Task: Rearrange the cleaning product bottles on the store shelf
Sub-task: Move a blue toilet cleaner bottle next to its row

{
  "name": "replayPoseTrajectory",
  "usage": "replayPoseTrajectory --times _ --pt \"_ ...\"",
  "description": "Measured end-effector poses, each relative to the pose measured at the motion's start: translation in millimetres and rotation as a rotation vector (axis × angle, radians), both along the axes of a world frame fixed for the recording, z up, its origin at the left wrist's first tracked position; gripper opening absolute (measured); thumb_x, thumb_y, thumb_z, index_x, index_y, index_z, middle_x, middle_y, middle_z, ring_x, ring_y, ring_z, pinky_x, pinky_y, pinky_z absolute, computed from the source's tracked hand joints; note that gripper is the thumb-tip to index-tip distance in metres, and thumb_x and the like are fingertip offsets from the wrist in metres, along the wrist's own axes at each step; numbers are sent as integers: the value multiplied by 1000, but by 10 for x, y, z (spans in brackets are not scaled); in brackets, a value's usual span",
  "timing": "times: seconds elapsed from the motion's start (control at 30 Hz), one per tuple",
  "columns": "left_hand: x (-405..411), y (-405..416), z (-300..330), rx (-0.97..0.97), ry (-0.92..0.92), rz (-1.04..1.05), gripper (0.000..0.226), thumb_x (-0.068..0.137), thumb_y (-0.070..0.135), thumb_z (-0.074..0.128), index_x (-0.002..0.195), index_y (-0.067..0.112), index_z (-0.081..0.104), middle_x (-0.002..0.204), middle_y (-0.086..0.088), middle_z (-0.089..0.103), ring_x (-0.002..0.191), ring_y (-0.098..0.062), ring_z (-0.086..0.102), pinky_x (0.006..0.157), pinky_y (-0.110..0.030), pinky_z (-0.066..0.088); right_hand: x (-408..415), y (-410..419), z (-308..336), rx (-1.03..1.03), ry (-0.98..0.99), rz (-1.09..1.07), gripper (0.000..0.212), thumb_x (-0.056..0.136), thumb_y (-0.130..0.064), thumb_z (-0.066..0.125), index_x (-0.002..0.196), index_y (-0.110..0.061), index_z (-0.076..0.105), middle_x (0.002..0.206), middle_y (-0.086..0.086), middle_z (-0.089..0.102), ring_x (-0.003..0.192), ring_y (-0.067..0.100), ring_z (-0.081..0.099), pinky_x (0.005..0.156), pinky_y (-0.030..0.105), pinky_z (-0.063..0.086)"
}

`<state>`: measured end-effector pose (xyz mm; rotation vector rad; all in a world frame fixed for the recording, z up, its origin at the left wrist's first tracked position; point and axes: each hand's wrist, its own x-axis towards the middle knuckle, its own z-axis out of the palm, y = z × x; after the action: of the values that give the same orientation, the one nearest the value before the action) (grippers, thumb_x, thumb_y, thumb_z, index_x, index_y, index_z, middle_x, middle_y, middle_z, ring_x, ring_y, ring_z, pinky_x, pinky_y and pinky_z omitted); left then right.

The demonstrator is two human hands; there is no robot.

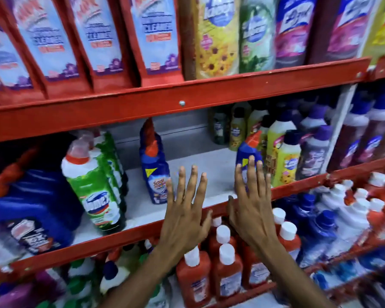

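Closest in, both hands are up in front of the red shelf edge (142, 232), fingers spread flat, nothing gripped. Left hand (185, 210) hovers past that edge over the bare white shelf, fingertips (182, 172) just beside a blue bottle with a red angled cap (153, 170). Right hand (251, 210) has its fingers in front of a second blue bottle (247, 156), same red cap; can't tell if they're actually touching it. Below the edge, red bottles with white caps (226, 270). Left along it, a green-and-white bottle (93, 185). Just right of the second blue one, yellow floral bottles (285, 161).
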<state>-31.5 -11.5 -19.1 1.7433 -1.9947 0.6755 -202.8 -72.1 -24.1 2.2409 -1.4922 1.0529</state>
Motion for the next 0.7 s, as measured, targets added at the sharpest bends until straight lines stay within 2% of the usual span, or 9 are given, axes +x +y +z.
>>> replayPoseTrajectory --times 0.1,0.2,0.27,0.33,0.4,0.5,0.6,0.63,0.7 --pt "-245 -232 -27 64 -12 -27 99 82 44 61 161 11 11 172 -16 11 159 -41 6 124 -67 20 -237 -166 -42 39 -77 40 77 86 -9 55 155 -1 20 166 24 6 155 39 8 124 54 21" --pt "-443 -453 -42 121 0 -50 92 84 39 57 160 11 15 172 -14 13 159 -39 9 125 -63 21 -405 -304 -89 134 -258 112 74 91 -9 55 156 -3 20 167 17 12 155 31 16 122 38 24" --pt "-571 -579 -33 174 135 -87 83 89 33 55 160 12 15 172 -11 13 160 -34 10 128 -56 17 -500 -425 -127 256 -382 146 73 93 -11 56 156 -4 21 167 13 20 154 28 20 121 31 21" --pt "-675 -695 -19 229 361 -125 75 96 26 56 159 12 19 171 -8 21 159 -29 18 129 -40 16 -573 -580 -163 353 -477 198 71 92 -11 58 154 -4 25 162 14 32 150 29 31 124 35 24" --pt "-758 -816 -14 235 581 -161 66 95 21 61 154 15 32 161 -7 42 147 -24 40 118 -26 29 -628 -695 -140 374 -526 266 65 91 -11 56 151 -7 32 152 13 49 139 28 48 116 41 40" --pt "-846 -953 15 239 865 -168 49 92 18 69 138 16 53 135 -4 69 121 -19 67 102 -27 53 -657 -782 -38 386 -574 329 50 91 0 56 139 -12 54 131 6 68 119 20 65 102 30 50" --pt "-846 -978 23 175 1021 -121 32 90 11 71 121 13 66 113 -3 79 98 -10 74 90 -29 61 -605 -807 12 407 -601 343 45 87 6 56 126 -14 66 119 4 75 108 17 70 98 39 56" --pt "-827 -947 19 144 1036 -121 29 90 9 71 119 14 68 110 -1 80 94 -6 74 87 -25 61 -571 -791 14 411 -606 352 44 87 6 56 125 -15 66 118 3 75 107 15 70 97 37 56" --pt "-753 -823 29 79 1051 -139 29 91 8 69 119 16 68 108 2 79 90 6 71 83 -15 57 -461 -699 33 408 -627 379 45 88 5 57 127 -16 65 117 -1 75 106 11 70 94 23 55"
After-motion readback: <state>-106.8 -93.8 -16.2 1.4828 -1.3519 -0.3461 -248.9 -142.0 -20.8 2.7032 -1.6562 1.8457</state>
